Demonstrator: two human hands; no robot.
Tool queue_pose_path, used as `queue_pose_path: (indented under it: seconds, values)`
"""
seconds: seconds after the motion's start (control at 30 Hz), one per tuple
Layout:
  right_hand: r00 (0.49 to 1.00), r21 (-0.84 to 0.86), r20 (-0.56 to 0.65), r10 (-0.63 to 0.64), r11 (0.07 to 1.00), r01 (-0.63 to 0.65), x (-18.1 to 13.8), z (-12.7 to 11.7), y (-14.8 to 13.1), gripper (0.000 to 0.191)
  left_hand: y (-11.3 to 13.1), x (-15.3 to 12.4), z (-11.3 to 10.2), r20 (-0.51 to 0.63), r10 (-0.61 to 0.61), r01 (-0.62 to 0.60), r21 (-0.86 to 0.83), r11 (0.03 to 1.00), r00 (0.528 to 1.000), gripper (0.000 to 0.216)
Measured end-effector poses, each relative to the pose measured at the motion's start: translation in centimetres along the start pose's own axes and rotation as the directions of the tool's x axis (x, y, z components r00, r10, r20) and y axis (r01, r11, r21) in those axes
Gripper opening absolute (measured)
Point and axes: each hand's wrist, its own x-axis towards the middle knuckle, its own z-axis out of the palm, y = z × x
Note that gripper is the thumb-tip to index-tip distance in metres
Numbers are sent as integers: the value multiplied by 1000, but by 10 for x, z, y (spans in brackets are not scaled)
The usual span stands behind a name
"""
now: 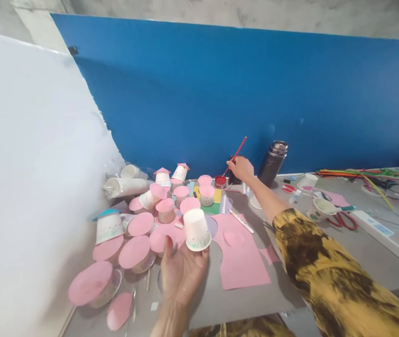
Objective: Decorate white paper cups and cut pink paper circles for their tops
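One paper cup [195, 225], probably light and easily dented, suits a loose hold near the rim [201, 247]; the left hand [183, 272] cradles it; the right hand [243, 168], farther off, pinches a brush [240, 147].

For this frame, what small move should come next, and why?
Probably lift the red brush from the red pot toward the white cup: the right hand holds the brush, tip at the pot, while the left hand holds the cup, specked green and red near its rim.
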Motion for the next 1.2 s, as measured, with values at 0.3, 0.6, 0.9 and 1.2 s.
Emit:
queue_pose_path:
  seconds: [0.3,0.6,0.9,1.2]
  values:
    - [995,-101,91,43,994,-34,30,38,-12,34,3,4,10,-62,17,-20,-52,998,998,62]
    - [955,178,235,-179,974,139,-41,-14,-8,42,-8,10,14,-225,9,-5,17,1000,974,56]
    - [640,572,397,-657,723,387,-176,-49,12,70,-48,2,33,-204,102,-23,358,934,974,46]
    - [708,720,367,-603,666,194,-199,-63,35,65,-58,-21,21,-113,251,-148,557,817,961,25]
